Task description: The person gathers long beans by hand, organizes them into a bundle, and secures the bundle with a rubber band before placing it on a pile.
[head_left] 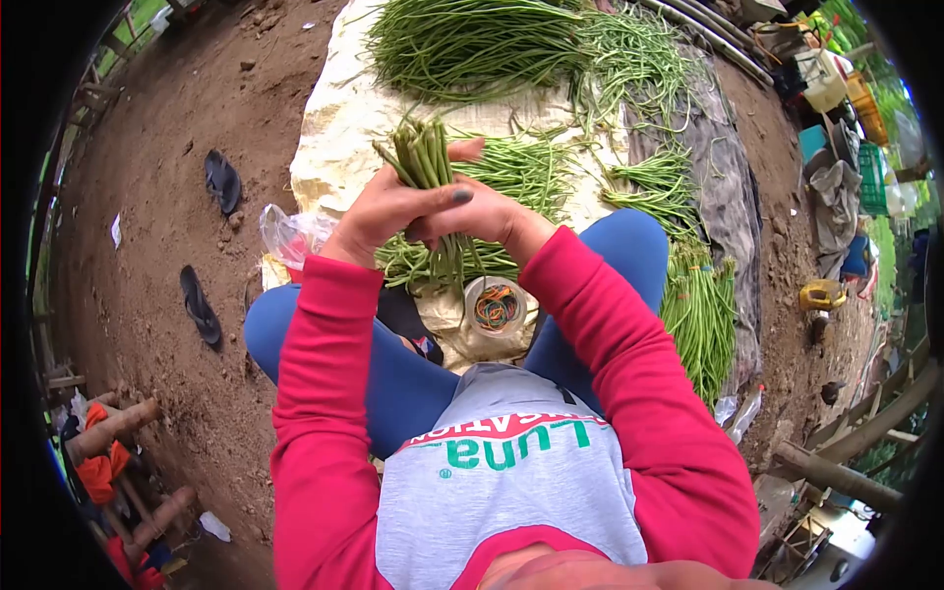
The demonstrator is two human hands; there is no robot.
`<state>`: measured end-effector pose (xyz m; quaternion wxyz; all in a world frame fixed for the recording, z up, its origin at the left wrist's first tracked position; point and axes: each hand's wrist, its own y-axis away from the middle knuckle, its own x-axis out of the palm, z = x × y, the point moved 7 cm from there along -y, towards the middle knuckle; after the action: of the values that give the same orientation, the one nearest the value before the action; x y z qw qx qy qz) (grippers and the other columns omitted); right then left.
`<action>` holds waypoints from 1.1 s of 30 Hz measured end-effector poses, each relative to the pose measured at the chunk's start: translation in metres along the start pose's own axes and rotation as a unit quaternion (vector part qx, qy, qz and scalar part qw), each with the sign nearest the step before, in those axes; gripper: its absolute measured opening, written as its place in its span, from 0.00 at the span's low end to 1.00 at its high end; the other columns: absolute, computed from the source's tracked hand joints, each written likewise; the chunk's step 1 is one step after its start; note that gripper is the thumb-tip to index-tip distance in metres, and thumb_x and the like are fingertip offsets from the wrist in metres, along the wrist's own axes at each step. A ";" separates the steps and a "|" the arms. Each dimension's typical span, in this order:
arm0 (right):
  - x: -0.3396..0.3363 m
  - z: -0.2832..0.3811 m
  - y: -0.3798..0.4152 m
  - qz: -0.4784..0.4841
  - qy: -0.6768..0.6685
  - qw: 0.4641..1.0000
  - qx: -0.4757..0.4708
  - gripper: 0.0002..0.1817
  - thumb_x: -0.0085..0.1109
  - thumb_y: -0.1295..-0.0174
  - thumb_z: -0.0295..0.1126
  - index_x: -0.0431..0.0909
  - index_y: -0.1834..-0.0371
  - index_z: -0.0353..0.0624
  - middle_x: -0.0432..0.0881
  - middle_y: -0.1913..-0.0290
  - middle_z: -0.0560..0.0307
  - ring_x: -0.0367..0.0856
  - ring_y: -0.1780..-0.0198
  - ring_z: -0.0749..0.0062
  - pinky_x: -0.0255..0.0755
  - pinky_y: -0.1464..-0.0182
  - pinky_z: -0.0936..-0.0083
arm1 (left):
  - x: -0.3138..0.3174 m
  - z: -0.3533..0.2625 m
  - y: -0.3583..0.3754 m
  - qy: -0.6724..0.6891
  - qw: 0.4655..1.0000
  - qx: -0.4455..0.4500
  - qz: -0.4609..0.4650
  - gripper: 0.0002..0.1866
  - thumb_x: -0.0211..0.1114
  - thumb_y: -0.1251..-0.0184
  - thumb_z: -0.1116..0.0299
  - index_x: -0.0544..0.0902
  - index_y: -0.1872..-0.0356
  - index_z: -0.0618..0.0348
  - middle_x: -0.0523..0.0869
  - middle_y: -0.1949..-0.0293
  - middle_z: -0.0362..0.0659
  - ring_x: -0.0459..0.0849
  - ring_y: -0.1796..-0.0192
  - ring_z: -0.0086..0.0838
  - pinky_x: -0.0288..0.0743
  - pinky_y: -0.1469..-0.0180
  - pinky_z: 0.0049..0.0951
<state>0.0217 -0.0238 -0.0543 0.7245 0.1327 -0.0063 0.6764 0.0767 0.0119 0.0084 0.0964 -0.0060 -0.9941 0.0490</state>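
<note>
Both hands are closed around an upright bundle of long green beans point(425, 157), held in front of my knees. My left hand point(379, 211) wraps it from the left, its thumb lying across the front. From the other side my right hand point(479, 213) grips the same bundle, overlapping the left fingers. The bundle's lower part hangs under the hands, partly hidden. Below them, between my legs, stands a white tub point(470, 313) with coloured rubber bands point(497, 308) inside. Loose long beans point(521, 177) lie on the sheet just beyond the hands.
A large heap of long beans point(472, 44) covers the far end of the pale sheet point(329, 118). More bean bundles point(698, 315) lie by my right knee. A clear plastic bag point(295, 233) is at the left; black sandals point(223, 182) rest on the dirt.
</note>
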 end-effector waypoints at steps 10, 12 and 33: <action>-0.025 -0.061 0.076 -0.106 0.416 0.892 0.140 0.13 0.65 0.50 0.32 0.85 0.61 0.42 0.85 0.61 0.45 0.84 0.60 0.54 0.77 0.56 0.66 | -0.058 0.033 0.013 0.124 0.964 -0.031 -0.231 0.20 0.58 0.29 0.51 0.75 0.75 0.56 0.71 0.77 0.37 0.75 0.69 0.27 0.71 0.46 0.35; -0.001 -0.106 0.090 -0.037 0.465 0.870 0.157 0.09 0.58 0.50 0.27 0.87 0.67 0.45 0.85 0.71 0.49 0.84 0.69 0.54 0.77 0.63 0.65 | -0.058 0.023 0.014 0.110 0.955 -0.019 -0.274 0.20 0.62 0.31 0.52 0.70 0.76 0.53 0.67 0.78 0.36 0.69 0.73 0.24 0.71 0.48 0.35; 0.031 -0.160 0.108 -0.056 0.525 0.836 0.152 0.07 0.59 0.48 0.28 0.84 0.67 0.42 0.85 0.67 0.48 0.83 0.67 0.51 0.76 0.60 0.62 | -0.042 0.028 0.016 -0.138 0.946 -0.035 -0.292 0.15 0.67 0.35 0.58 0.83 0.73 0.59 0.76 0.82 0.31 0.70 0.79 0.14 0.64 0.76 0.21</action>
<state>-0.1090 0.0440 -0.1825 0.6264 -0.1332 0.4853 0.5952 0.1122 0.0247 -0.0281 -0.0317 0.2875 -0.9571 -0.0158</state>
